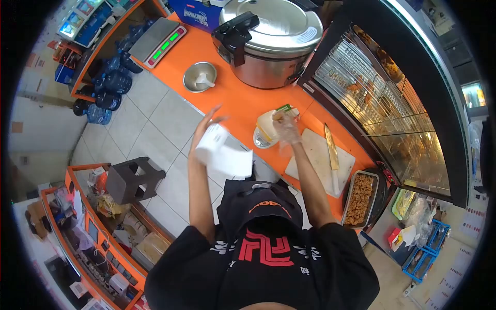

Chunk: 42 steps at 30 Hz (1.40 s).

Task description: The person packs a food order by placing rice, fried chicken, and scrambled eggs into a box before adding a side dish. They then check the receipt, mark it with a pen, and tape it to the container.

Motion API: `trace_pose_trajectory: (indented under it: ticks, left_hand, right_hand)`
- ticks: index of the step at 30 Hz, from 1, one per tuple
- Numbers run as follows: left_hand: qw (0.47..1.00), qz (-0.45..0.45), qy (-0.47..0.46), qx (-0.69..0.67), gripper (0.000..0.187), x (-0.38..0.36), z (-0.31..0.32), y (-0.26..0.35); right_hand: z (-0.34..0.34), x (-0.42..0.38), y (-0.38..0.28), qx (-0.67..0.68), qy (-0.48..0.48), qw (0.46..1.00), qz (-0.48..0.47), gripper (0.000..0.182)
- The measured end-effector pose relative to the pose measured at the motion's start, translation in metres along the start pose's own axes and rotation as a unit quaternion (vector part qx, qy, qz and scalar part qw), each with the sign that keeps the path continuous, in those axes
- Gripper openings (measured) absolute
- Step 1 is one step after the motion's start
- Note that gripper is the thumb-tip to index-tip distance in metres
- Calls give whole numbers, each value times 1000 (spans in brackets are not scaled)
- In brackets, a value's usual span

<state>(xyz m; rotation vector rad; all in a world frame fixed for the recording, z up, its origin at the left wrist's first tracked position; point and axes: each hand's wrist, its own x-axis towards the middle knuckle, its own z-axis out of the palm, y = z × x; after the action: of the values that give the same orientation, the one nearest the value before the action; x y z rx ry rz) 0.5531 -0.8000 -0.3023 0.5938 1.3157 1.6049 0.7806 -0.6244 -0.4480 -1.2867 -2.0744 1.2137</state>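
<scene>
A white piece of folded paper or card [227, 155], blurred by motion, hangs at my left hand [205, 126]. That hand is raised beside the counter's near edge, its fingertips pointing up and the card against its palm side. My right hand [288, 132] wears a clear plastic glove and is over the counter, at a cream-coloured package [268, 124] with a green label. The fingers of this hand are smeared, and whether they grip the package cannot be made out. Just right of it lies a white cutting board [312, 155] with a long knife [331, 150] on it.
The orange counter [243, 103] bears a metal bowl [200, 77] with a white scoop, a large steel cooker [271, 46] and a scale [157, 44]. A tray of browned food [360, 199] and a glass display case [382, 98] stand right. A dark stool [137, 178] is left.
</scene>
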Motion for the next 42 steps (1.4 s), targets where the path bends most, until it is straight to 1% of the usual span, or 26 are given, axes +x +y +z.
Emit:
trace_pose_trajectory:
  ticks: [2, 3, 4, 5, 7, 8, 10, 11, 12, 15, 16, 18, 19, 21, 23, 24, 26, 28, 30, 31, 34, 36, 38, 40, 41, 42]
  left_hand:
    - [970, -163, 76, -162, 50, -35, -25, 21]
    - [974, -153, 93, -141, 51, -54, -42, 20]
    - [976, -142, 110, -120, 53, -69, -60, 18]
    - [975, -128, 120, -133, 54, -82, -82, 14]
    - [971, -108, 140, -163, 55, -105, -119, 1]
    - [968, -107, 168, -154, 55, -109, -124, -1]
    - [962, -103, 218, -132, 55, -109, -127, 0]
    - [962, -104, 218, -124, 54, -104, -125, -1]
    - [964, -105, 217, -116, 53, -94, -122, -3]
    - [970, -96, 212, -72, 50, -51, -88, -4]
    - [972, -91, 210, -54, 49, -41, -76, -2]
    - [982, -121, 147, -6, 48, -23, -56, 2]
    - [986, -130, 104, 16, 48, -8, -39, 5]
    - [992, -118, 28, 44, 40, 14, -9, 2]
    - [991, -106, -46, 72, 35, 37, 6, -18]
    - [988, -121, -57, 70, 31, 35, 37, 2]
    - [983, -133, -106, 67, 31, 38, 72, 13]
    - [976, -130, -164, 53, 31, 43, 100, 13]
    - [965, -111, -234, 28, 32, 51, 127, 11]
    - [964, -82, -246, 53, 33, 55, 146, 13]
    - [946, -22, -313, 81, 38, 81, 213, 32]
    - [943, 5, -330, 42, 46, 108, 268, 38]
    - [955, -47, -293, 21, 62, 125, 320, 54]
    - [964, -69, -255, -21, 51, 139, 359, 52]
    - [969, -77, -234, -17, 49, 142, 369, 56]
    - [972, -51, -229, -23, 46, 150, 373, 41]
  right_hand:
    - [22, 7, -6, -138, -11, 990, -34, 26]
    - [31, 7, -5, -207, -18, 977, -50, 28]
    - [40, 16, 28, -232, -53, 969, -60, 32]
    - [34, 18, 27, -121, -94, 987, -40, 32]
    - [19, 11, 23, 101, -173, 980, 14, 32]
    - [15, 9, 26, 122, -119, 984, -45, 37]
    - [-14, 1, -10, 180, -84, 978, 69, 33]
    - [-25, -3, -25, 209, -63, 968, 125, 32]
    - [-26, 2, -7, 151, -25, 985, 81, 30]
    - [-53, -13, -25, 172, 4, 973, 156, 25]
    - [-54, -22, -22, 165, 30, 979, 119, 23]
    - [-66, -31, -23, 144, 97, 984, 40, 19]
    - [-85, -30, -29, 80, 168, 982, -37, 16]
    - [-145, -32, -100, -61, 303, 933, -186, 12]
    - [-206, -29, -169, -80, 365, 905, -204, 12]
    - [-225, -22, -177, -71, 416, 883, -204, 13]
    - [-266, -5, -178, -165, 459, 845, -218, 15]
    - [-306, 9, -174, -369, 432, 788, -238, 17]
    - [-315, 8, -170, -308, 390, 861, -111, 18]
    - [-318, 9, -166, -274, 363, 889, -47, 18]
    - [-324, 19, -147, -284, 380, 864, -171, 20]
    - [-334, 11, -174, -337, 314, 877, -139, 20]
    - [-345, 10, -174, -375, 265, 886, -70, 20]
    - [-360, 24, -154, -392, 243, 887, 31, 23]
    - [-365, 29, -163, -437, 182, 878, 64, 23]
    - [-370, 31, -179, -479, 119, 864, 99, 23]
